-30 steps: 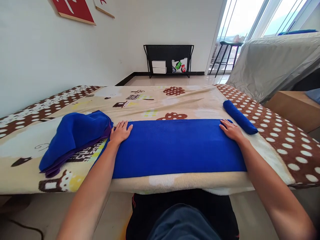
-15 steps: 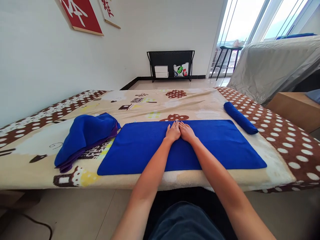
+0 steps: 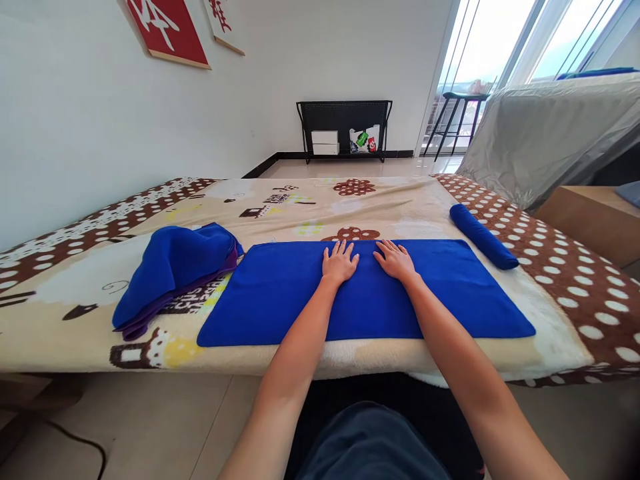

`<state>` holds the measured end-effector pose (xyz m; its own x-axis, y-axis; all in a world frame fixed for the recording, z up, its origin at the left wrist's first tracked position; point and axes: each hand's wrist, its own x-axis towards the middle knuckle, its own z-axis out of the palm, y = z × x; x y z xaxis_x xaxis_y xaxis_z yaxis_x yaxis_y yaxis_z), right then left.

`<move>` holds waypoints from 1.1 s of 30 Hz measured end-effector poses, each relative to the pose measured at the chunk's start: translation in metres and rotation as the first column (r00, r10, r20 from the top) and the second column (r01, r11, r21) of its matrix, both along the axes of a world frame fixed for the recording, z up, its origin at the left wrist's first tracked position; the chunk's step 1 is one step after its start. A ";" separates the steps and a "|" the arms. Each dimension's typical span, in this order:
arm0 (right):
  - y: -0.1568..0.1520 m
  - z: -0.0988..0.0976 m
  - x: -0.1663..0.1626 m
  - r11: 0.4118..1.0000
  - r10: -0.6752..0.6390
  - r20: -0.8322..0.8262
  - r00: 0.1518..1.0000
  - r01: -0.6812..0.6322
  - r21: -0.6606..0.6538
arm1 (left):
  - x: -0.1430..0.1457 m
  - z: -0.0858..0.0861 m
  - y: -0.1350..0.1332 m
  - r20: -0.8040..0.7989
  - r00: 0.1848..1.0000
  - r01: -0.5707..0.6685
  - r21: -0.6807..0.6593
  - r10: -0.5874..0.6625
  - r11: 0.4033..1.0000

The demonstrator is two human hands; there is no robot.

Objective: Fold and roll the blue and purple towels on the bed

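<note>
Both hands flat and spread on a blue towel laid out on the blanket-covered table.

Left hand and right hand lie palm down, fingers fanned and extended, gripping nothing; they sit near each other at the middle of the blue towel, close to its far edge, with both forearms stretched straight forward over the near table edge. The towel lies flat and smooth along the front of the patterned blanket. To its left, just beside it, is a loose heap of blue cloths; to its right, apart from it, is a rolled blue towel. The room has a white wall with red hangings, a black rack on the tiled floor, a stool by the window and grey-covered furniture at right.
</note>
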<state>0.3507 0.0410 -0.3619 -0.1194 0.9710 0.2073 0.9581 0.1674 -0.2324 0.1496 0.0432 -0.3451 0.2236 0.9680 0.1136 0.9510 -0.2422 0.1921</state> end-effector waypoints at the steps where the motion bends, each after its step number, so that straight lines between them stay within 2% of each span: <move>1: 0.000 -0.001 0.006 1.000 -0.013 0.005 1.000 0.013 -0.007 | -0.005 0.000 0.001 0.000 1.000 -0.011 -0.001 0.011 1.000; 9: -0.005 -0.003 0.067 0.993 -0.111 0.025 0.994 0.112 -0.034 | -0.063 0.004 0.004 -0.018 0.995 -0.099 -0.002 0.099 0.995; 18: -0.010 -0.010 0.123 0.978 -0.207 0.030 0.978 0.208 -0.032 | -0.106 0.005 0.009 -0.036 0.985 -0.168 -0.032 0.167 0.985; 24: -0.018 -0.015 0.162 0.966 -0.257 0.026 0.966 0.258 -0.011 | -0.144 0.006 0.009 -0.046 0.969 -0.246 -0.029 0.245 0.969; 33: -0.029 -0.018 0.193 0.959 -0.274 0.001 0.962 0.273 0.071 | -0.192 0.007 -0.003 -0.047 0.943 -0.330 -0.018 0.329 0.944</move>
<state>0.5433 0.0116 -0.3801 0.1461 0.9503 0.2750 0.9720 -0.0861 -0.2186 -0.0420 0.0406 -0.3381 -0.1046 0.9908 0.0853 0.9843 0.0909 0.1515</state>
